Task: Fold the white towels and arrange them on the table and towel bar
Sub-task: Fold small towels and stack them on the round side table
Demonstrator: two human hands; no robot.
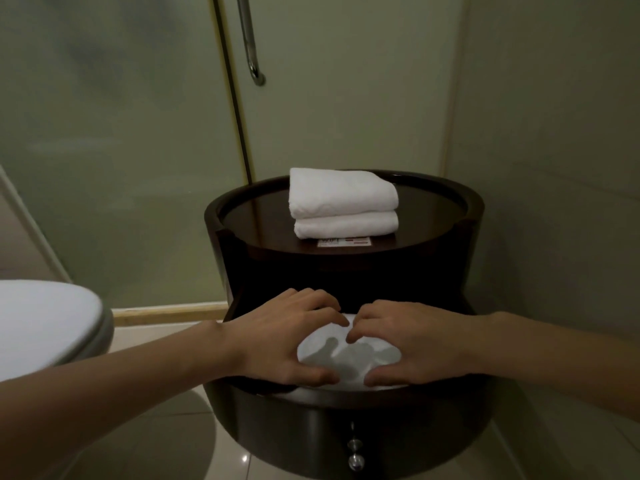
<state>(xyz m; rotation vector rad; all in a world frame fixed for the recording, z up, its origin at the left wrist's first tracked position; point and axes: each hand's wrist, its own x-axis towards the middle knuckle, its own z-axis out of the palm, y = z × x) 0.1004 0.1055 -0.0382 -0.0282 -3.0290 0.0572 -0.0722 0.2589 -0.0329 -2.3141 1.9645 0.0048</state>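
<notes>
Left hand: my left hand (287, 337) cups the left side of the towel, fingers curled over its top and thumb hooked at the near edge.
Right hand: my right hand (408, 341) mirrors it on the right side, fingers curled onto the cloth, thumb low at the front.
Towel in hand: the white towel (349, 358) lies as a rounded bundle between both palms on the lower shelf (443, 398) of the dark round table (211, 216).
Step, as I judge it: seating and shaping this towel on the shelf.
How I'd do it well: press evenly from both sides, tuck loose edges under, square the front to the shelf lip, then lift both hands straight off so nothing drags.
Table top: two folded towels (343, 202) stacked neatly, resting on a small card (344, 242).
Far: a metal bar (251, 46) on the frosted glass door (121, 133), bare where visible; I cannot tell whether it is the towel bar.
</notes>
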